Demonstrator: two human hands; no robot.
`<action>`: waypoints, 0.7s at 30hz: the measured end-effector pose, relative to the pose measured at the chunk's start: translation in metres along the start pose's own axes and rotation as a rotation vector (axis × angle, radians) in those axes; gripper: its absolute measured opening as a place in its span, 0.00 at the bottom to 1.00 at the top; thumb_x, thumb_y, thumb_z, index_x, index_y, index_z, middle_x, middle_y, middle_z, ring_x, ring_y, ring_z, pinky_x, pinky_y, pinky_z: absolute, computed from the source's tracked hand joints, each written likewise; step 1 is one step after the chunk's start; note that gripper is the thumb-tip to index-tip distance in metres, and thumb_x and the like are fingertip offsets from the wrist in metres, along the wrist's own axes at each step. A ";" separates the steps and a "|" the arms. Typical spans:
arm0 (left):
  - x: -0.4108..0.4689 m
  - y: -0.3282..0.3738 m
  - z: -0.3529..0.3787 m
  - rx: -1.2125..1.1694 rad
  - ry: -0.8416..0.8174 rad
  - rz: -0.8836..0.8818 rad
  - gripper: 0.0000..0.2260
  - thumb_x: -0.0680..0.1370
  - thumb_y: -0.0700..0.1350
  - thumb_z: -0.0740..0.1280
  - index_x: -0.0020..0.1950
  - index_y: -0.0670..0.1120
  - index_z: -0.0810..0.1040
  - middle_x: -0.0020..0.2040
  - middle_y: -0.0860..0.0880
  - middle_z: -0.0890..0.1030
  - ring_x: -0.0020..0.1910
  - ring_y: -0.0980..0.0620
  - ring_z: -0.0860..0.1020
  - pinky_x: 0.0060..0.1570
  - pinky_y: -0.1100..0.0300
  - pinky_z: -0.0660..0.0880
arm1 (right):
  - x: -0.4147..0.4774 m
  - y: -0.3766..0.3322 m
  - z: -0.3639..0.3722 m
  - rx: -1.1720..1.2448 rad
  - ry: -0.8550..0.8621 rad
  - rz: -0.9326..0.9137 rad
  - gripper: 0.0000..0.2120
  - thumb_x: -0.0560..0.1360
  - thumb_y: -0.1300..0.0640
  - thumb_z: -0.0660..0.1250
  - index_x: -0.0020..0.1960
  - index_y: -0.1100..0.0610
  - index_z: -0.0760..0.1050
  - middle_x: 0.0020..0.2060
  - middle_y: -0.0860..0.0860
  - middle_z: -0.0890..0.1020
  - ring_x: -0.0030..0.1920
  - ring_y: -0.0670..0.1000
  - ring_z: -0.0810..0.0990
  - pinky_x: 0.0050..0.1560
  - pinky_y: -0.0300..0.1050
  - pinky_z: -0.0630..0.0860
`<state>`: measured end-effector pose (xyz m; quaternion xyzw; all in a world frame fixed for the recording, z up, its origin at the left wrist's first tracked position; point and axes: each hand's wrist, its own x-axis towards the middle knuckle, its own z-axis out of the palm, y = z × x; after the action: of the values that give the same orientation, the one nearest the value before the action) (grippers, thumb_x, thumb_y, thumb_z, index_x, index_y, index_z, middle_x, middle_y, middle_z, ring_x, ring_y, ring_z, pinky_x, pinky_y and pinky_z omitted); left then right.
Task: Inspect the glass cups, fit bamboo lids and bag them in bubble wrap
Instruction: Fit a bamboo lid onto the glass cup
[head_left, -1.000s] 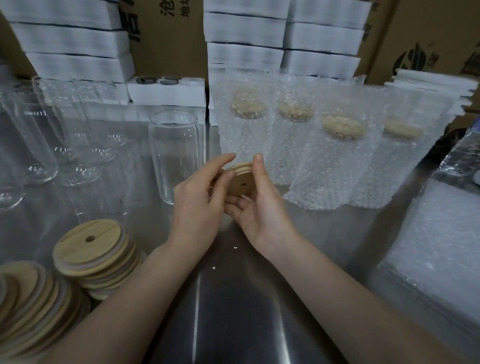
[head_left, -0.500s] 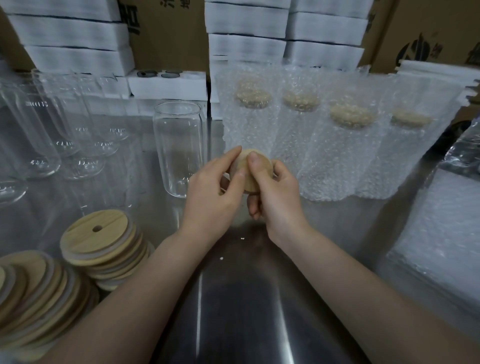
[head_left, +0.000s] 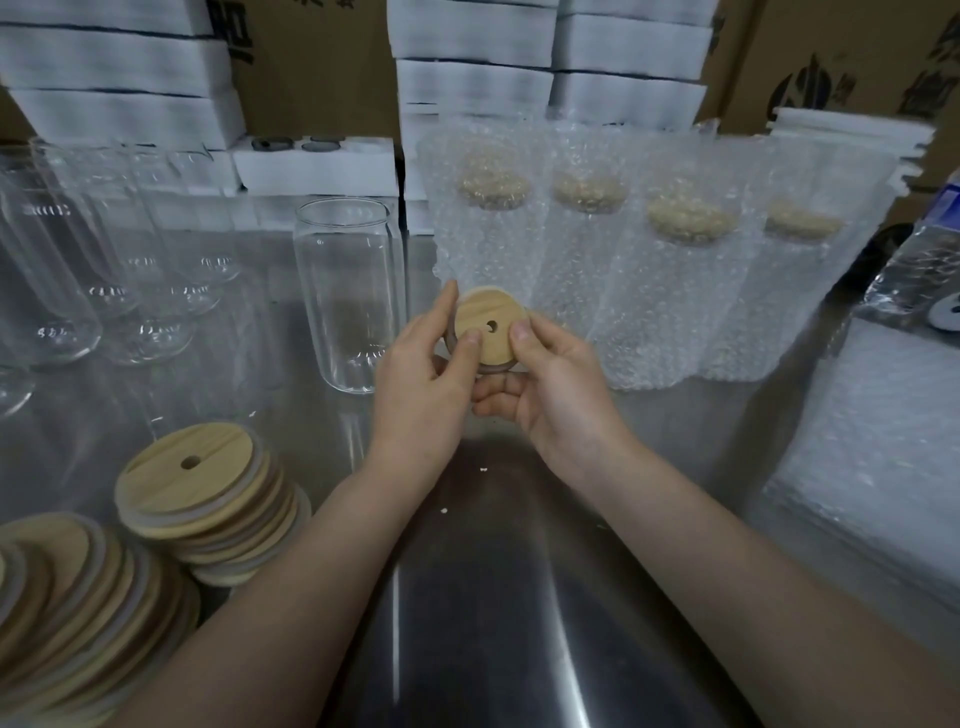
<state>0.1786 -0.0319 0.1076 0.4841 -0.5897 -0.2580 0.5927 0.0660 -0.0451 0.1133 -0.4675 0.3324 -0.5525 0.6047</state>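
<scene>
The bamboo lid has tipped up since a moment ago, and now I can see its flat face and centre hole. My left hand and right hand both pinch it, thumbs on the face, fingers curled underneath, above the steel table. A bare glass cup stands just left; the bagged cups line up behind.

Open steel table near centre. Lid stacks left, cups far left, lone cup mid-left, bagged cups behind, bubble wrap right.
</scene>
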 end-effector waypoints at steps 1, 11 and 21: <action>0.001 -0.001 0.000 -0.013 0.016 -0.007 0.21 0.81 0.41 0.66 0.74 0.47 0.70 0.52 0.55 0.80 0.47 0.47 0.80 0.54 0.50 0.78 | 0.000 0.000 -0.001 0.012 -0.027 0.001 0.12 0.85 0.61 0.54 0.59 0.62 0.75 0.39 0.58 0.84 0.31 0.53 0.81 0.32 0.44 0.79; 0.001 -0.008 -0.002 -0.090 0.100 -0.006 0.13 0.82 0.43 0.64 0.65 0.53 0.78 0.43 0.64 0.82 0.40 0.66 0.80 0.46 0.64 0.78 | -0.007 0.004 0.003 -0.048 0.022 -0.037 0.14 0.75 0.69 0.69 0.59 0.61 0.74 0.35 0.54 0.82 0.26 0.49 0.78 0.27 0.42 0.77; -0.004 0.003 -0.003 -0.089 0.055 0.030 0.10 0.81 0.42 0.64 0.52 0.57 0.82 0.47 0.42 0.86 0.35 0.53 0.83 0.35 0.64 0.77 | -0.006 0.009 0.003 -0.179 0.191 -0.057 0.14 0.75 0.50 0.73 0.48 0.59 0.73 0.26 0.54 0.75 0.18 0.49 0.68 0.19 0.37 0.62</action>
<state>0.1802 -0.0265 0.1086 0.4553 -0.5684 -0.2615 0.6335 0.0706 -0.0391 0.1050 -0.4740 0.4231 -0.5796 0.5103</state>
